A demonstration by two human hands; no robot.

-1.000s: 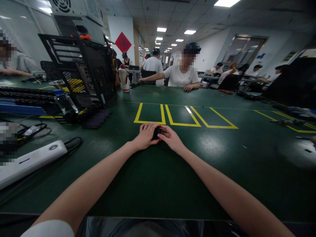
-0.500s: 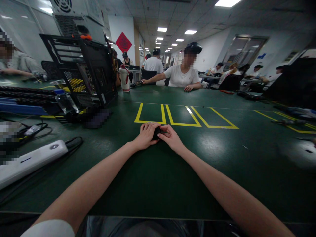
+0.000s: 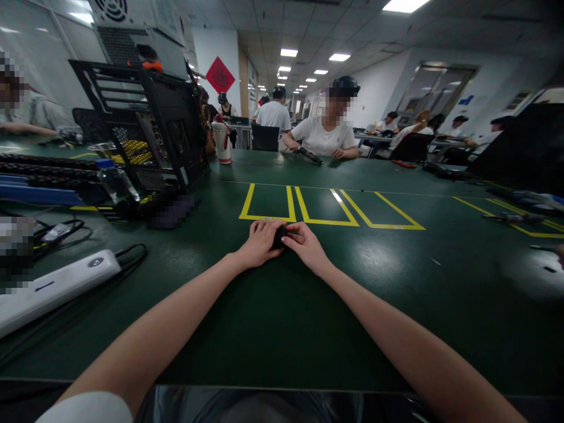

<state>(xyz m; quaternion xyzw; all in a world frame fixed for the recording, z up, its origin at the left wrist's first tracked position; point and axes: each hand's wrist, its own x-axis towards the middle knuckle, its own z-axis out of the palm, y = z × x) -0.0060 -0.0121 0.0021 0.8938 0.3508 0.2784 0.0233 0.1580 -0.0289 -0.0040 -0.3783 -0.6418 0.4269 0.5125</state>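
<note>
A small black object (image 3: pixel 279 236) lies between my two hands on the green tabletop (image 3: pixel 282 329), mostly covered by fingers, so its kind cannot be made out. My left hand (image 3: pixel 261 243) wraps over its left side, fingers bent around it. From the right, my right hand (image 3: pixel 306 248) pinches its edge between thumb and fingers. Both hands rest just in front of the leftmost yellow tape outline (image 3: pixel 267 219).
On the left are a white power strip (image 3: pixel 66 288) with cables, a water bottle (image 3: pixel 117 181) and a black computer case (image 3: pixel 170 126). A white cup (image 3: pixel 222 143) stands farther back. Across the table, a co-worker (image 3: pixel 328 135) holds a dark tool (image 3: pixel 309 155).
My hands and the black object stay nearly in place. Across the table, the co-worker's outstretched arm has drawn in from beside the cup, bringing the dark tool toward the body.
</note>
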